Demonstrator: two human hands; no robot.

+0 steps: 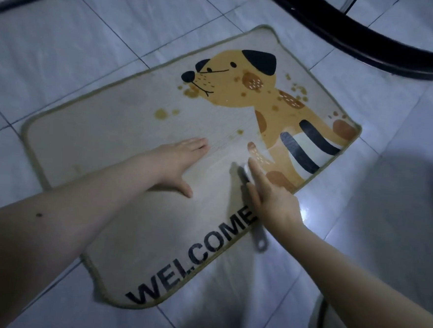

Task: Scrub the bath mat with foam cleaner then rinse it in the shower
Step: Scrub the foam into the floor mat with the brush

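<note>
Beige pile, the bath mat lies flat on the tiled floor so it can be scrubbed. The left hand presses it open-palmed, probably to stop sliding; the right hand works a grey brush, fingers extended along it.
</note>
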